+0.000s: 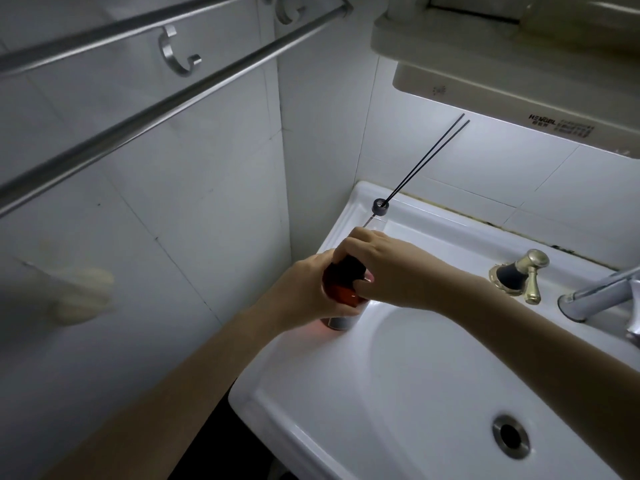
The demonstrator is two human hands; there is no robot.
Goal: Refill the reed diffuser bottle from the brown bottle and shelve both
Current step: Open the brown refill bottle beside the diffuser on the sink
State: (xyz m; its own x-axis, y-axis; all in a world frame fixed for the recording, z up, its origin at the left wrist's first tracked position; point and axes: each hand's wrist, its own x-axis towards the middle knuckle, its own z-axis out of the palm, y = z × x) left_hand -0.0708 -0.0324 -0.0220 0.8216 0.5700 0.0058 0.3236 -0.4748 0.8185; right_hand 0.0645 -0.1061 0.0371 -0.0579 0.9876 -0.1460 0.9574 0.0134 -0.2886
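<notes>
The left hand (308, 289) wraps the body of the brown bottle (341, 294), which seems to stand upright on the sink rim (311, 393). The right hand (381, 261) curls over its black cap (348, 266). The bottle looks rigid and smooth (glass or hard plastic, I cannot tell), so mid-body is the sound hold. Just behind it, the clear reed diffuser bottle (376, 222) stands in the corner, likely fragile and tippy with its reeds (429, 157) leaning; grip it low.

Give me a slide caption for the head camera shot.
On the sink rim, the left hand steadies the brown bottle while the right hand grips its black cap; reed diffuser bottle stands behind.
</notes>
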